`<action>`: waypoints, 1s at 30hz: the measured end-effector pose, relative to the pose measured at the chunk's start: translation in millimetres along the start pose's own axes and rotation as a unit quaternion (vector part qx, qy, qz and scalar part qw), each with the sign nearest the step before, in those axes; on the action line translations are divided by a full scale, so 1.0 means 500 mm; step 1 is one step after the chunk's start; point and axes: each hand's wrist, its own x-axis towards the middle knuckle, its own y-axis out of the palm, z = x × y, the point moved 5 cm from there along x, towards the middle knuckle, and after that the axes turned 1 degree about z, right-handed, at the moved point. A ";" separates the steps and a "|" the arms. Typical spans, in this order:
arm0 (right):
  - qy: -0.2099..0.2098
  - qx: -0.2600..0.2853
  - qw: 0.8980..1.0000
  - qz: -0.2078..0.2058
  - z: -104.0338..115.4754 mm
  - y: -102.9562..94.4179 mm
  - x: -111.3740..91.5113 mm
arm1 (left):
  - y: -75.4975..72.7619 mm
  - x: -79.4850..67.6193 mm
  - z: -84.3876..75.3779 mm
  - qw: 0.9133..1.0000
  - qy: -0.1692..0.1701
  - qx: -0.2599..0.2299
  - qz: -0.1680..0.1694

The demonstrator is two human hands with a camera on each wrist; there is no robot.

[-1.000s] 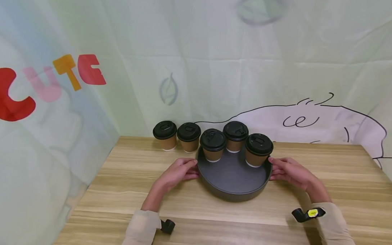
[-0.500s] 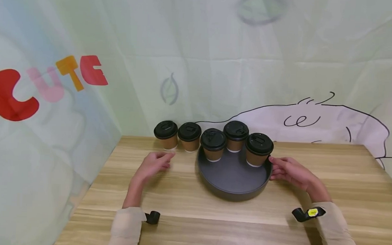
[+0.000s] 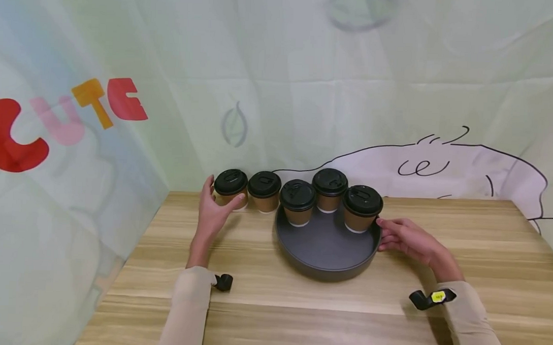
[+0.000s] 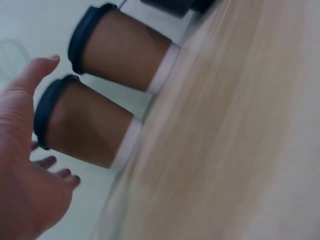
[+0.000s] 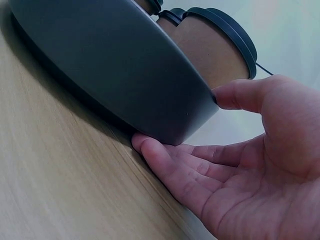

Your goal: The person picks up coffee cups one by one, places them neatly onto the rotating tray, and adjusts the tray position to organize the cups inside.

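My left hand (image 3: pixel 212 211) is spread at the leftmost paper coffee cup (image 3: pixel 231 186), thumb in front and fingers at its left side. In the left wrist view, the thumb (image 4: pixel 37 72) reaches past the black lid, and the fingers show below the cup (image 4: pixel 90 125). My right hand (image 3: pixel 409 240) grips the right side of a round dark grey tray (image 3: pixel 326 253). Its thumb lies on the rim and the fingers tuck under the bottom edge, as the right wrist view shows. Three lidded brown cups stand in the tray: one at left (image 3: pixel 298 201), one behind (image 3: pixel 330 187), one at right (image 3: pixel 362 208).
A second cup (image 3: pixel 264 191) stands on the wooden table (image 3: pixel 249 298), between the leftmost cup and the tray. Behind the table's back edge hangs a printed curtain (image 3: pixel 278 116), close to the cups. Another curtain side runs along the left.
My left hand has let go of the tray's left side, moved left and then forward to the leftmost cup. My right hand has stayed on the tray; the cups stand as before.
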 end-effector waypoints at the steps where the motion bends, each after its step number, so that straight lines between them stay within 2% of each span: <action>1: 0.000 0.000 1.000 0.001 -0.001 0.000 0.000 | 0.002 0.003 -0.004 1.000 0.005 -0.004 0.004; 6: 0.001 -0.002 1.000 0.001 -0.003 0.001 -0.001 | 0.004 0.007 -0.027 0.999 0.009 -0.016 0.037; 11: -0.001 -0.001 1.000 -0.004 0.000 0.001 -0.003 | 0.005 0.017 -0.031 0.998 0.010 -0.032 0.048; 17: 0.000 0.003 1.000 -0.003 0.001 0.000 -0.004 | 0.011 0.021 -0.034 0.999 0.021 -0.021 0.021; 20: -0.001 0.002 1.000 -0.004 0.001 -0.001 -0.005 | 0.018 0.028 -0.018 1.000 0.020 -0.016 0.008; 24: 0.000 0.002 1.000 -0.007 0.002 -0.001 -0.005 | 0.019 0.028 -0.018 0.999 0.011 -0.036 0.015; 26: -0.001 0.002 1.000 -0.008 0.002 -0.001 -0.004 | 0.014 0.019 -0.038 0.999 0.005 -0.046 0.023; 30: -0.002 0.002 1.000 -0.007 0.001 -0.001 0.000 | 0.002 0.010 -0.043 0.998 -0.003 -0.061 0.023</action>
